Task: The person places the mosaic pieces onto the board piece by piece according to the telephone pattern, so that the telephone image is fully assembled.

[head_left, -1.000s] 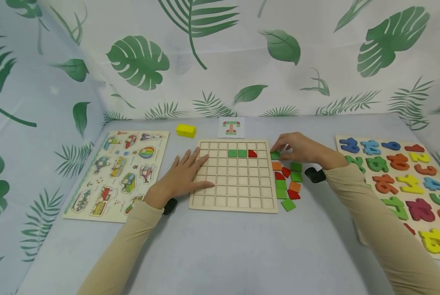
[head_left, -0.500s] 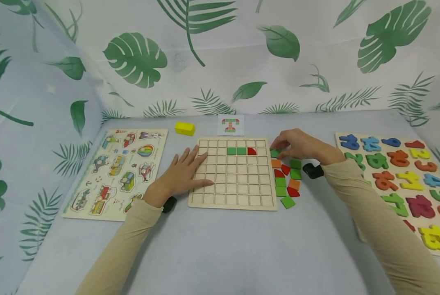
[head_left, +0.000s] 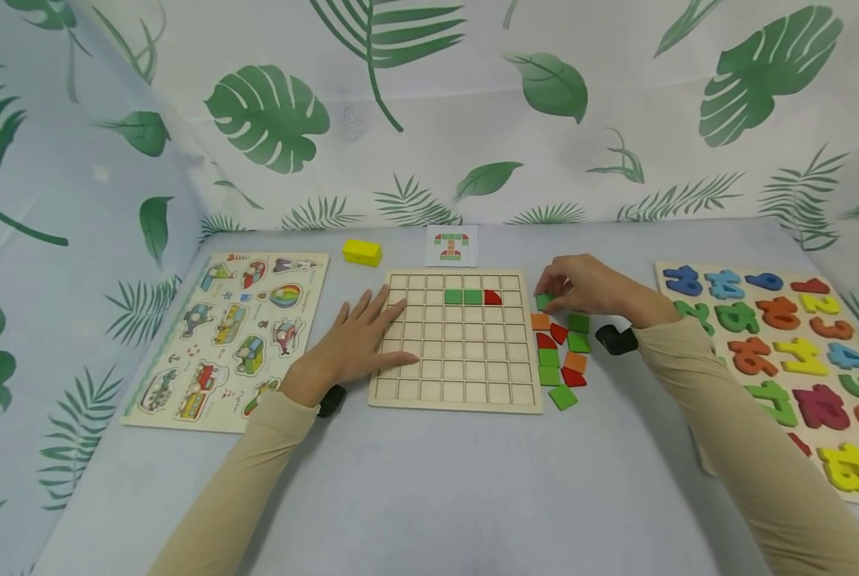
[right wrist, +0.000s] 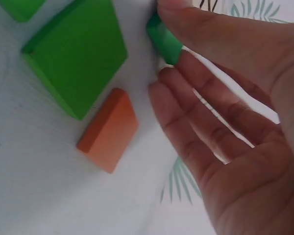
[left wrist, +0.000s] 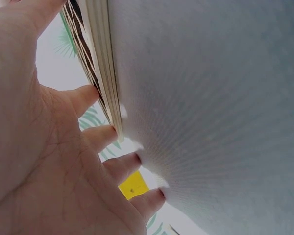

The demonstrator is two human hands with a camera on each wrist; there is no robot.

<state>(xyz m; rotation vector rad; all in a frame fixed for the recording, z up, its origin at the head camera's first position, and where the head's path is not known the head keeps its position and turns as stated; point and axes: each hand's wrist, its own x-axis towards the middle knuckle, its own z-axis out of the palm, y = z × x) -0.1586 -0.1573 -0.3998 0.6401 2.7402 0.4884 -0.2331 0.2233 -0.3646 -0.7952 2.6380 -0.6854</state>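
My left hand (head_left: 356,340) lies with spread, straight fingers across the left edge of a wooden grid board (head_left: 463,372). In the left wrist view, the thumb and some fingers (left wrist: 81,100) touch the board's side while the others reach past its corner. At the board's upper right, my right hand (head_left: 581,288) pinches a small green square tile (head_left: 543,302) between thumb and fingers. The right wrist view shows that tile (right wrist: 164,43) at the thumb tip. Set into the board's second row are two green squares (head_left: 463,297) and a red quarter-round tile (head_left: 493,298).
Loose green, orange (head_left: 575,362) and red tiles lie along the board's right side. A printed pattern card (head_left: 451,246) and a yellow block (head_left: 362,253) stand behind the board. A vehicle picture puzzle (head_left: 224,344) is at left, a number puzzle (head_left: 797,384) at right.
My right hand has shifted slightly right, drawing the green tile a little away from the board's edge. The left hand has kept its place.
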